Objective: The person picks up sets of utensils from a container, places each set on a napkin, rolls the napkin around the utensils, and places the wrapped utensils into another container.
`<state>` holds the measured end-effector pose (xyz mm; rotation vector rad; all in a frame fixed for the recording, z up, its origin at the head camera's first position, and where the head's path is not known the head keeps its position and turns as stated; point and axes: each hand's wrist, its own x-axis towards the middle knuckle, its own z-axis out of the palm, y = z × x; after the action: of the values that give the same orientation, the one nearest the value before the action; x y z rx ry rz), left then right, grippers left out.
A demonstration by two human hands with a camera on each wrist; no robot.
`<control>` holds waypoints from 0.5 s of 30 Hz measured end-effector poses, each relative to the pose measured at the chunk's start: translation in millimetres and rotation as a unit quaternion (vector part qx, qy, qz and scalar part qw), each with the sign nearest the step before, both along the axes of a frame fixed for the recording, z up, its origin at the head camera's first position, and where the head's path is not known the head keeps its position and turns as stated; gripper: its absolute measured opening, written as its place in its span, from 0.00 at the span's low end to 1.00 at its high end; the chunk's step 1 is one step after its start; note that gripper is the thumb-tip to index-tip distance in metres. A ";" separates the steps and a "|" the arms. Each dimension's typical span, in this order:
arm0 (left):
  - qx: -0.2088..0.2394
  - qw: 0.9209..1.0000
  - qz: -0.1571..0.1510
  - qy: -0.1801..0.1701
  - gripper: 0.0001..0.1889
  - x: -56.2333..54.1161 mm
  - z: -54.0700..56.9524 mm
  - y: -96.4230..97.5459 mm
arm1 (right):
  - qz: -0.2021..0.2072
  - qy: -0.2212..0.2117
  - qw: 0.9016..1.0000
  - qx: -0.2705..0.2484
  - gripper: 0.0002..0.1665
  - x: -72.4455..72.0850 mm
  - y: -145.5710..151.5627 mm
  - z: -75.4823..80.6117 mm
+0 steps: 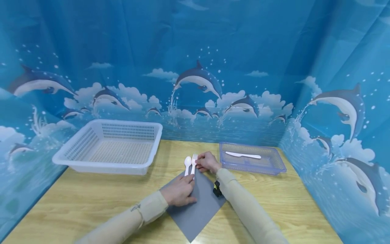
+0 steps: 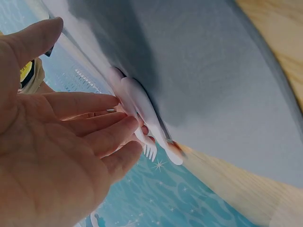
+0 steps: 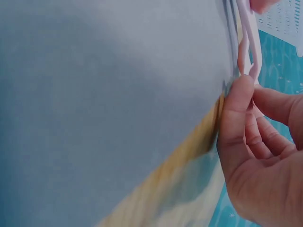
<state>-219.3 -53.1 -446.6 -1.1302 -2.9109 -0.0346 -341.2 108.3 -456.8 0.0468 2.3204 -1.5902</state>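
A white plastic spoon (image 1: 187,162) and a white fork (image 1: 193,166) lie side by side at the far corner of a grey square sheet (image 1: 195,217), heads pointing away from me. My left hand (image 1: 179,191) is over the sheet, its fairly straight fingertips touching the handle ends, which it partly hides in the head view. Those handles (image 2: 142,101) show in the left wrist view beside the fingers. My right hand (image 1: 208,162) pinches the fork near its head between thumb and forefinger, the other fingers curled beneath, as the right wrist view shows.
A large white slatted basket (image 1: 146,166) stands at the back left. At the back right is a shallow purple-tinted basket (image 1: 275,168) with a white knife (image 1: 243,155) in it. Dolphin-printed curtains (image 1: 259,40) surround the wooden table (image 1: 122,189).
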 end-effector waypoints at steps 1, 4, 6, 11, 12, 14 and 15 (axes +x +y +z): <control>-0.002 1.000 0.000 -0.003 0.34 0.0 0.3 0.1 | -0.004 0.002 1.000 0.006 0.11 -0.1 -0.7 -0.7; -0.004 1.000 0.003 -0.015 0.35 -0.1 1.0 0.4 | -0.010 0.015 1.000 0.018 0.11 -0.2 -2.4 -3.2; -0.005 1.000 0.005 -0.021 0.37 0.2 1.5 0.4 | -0.012 0.020 0.999 0.023 0.10 0.0 -3.1 -4.3; -0.009 1.000 0.006 -0.027 0.39 0.9 0.9 0.3 | -0.016 0.020 0.999 0.024 0.09 0.5 -3.6 -7.2; -0.009 1.000 0.006 -0.028 0.39 1.2 0.9 0.4 | -0.017 0.020 0.999 0.023 0.09 0.5 -3.6 -7.6; -0.009 0.999 0.007 -0.032 0.39 1.4 0.8 0.6 | -0.020 0.018 0.999 0.021 0.09 0.6 -3.8 -7.8; -0.009 0.999 0.008 -0.035 0.40 1.6 1.0 0.7 | -0.020 0.020 0.999 0.023 0.09 0.8 -3.9 -7.6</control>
<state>-217.7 -52.4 -445.6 -1.1312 -2.9869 -0.0485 -340.4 104.4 -464.5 0.0728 2.3999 -1.5702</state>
